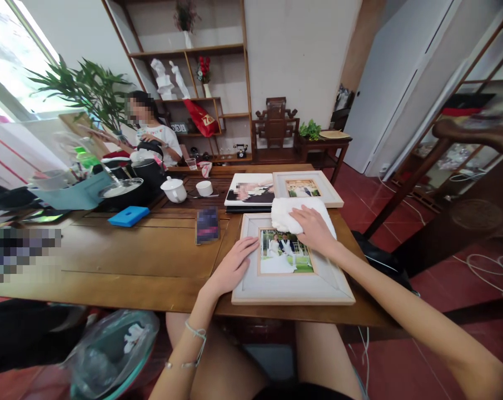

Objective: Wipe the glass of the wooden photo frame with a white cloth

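Observation:
A white picture frame (247, 289) lies flat at the table's front edge, with a photo of a couple in its middle. My left hand (237, 264) rests flat on the frame's left side, fingers stretched toward the photo. Under my right hand (313, 228) is a folded white cloth (284, 214), pressed on the frame's upper right part. The cloth hides some of the far border. Right behind it lie a second light frame (334, 194) with a photo and a white photo panel (238, 183), partly overlapped by that frame.
On the wooden table (151, 266) are a blue block (129, 215), a dark pouch-like item (207, 226), a white lidded cup (174, 190) and a small white bowl (204, 188). Another person (157, 133) sits across. A lined bin (113, 355) stands below left; a dark chair (455, 211) is at right.

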`<act>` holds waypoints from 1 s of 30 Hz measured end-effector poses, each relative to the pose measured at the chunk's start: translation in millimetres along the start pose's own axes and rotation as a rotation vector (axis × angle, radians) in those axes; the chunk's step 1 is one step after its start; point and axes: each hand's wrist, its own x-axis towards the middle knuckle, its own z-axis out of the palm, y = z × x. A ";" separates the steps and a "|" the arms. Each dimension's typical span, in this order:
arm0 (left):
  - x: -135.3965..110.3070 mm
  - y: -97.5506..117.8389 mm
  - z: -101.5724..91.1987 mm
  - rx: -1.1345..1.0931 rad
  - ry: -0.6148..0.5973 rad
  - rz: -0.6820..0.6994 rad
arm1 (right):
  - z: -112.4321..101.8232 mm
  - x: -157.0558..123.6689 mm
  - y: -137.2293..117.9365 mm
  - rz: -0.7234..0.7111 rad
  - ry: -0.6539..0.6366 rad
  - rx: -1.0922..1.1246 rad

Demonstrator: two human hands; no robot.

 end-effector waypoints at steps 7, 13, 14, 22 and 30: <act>-0.7 -2.3 2.6 -0.017 0.030 -0.008 | -19.3 -67.0 -56.6 -0.147 -0.242 0.086; -1.0 -2.4 2.5 -0.026 0.011 -0.006 | -43.9 -116.2 -80.1 -0.428 -0.338 0.294; -1.0 -2.3 2.5 -0.028 0.012 -0.008 | -43.2 -115.4 -76.4 -0.472 -0.344 0.315; -1.0 -0.4 1.6 -0.027 0.023 -0.003 | -18.4 -69.1 -25.1 -0.176 -0.171 0.043; -1.6 -4.5 4.6 -0.041 0.061 0.019 | -32.9 -56.7 -109.3 -0.095 -0.288 -0.062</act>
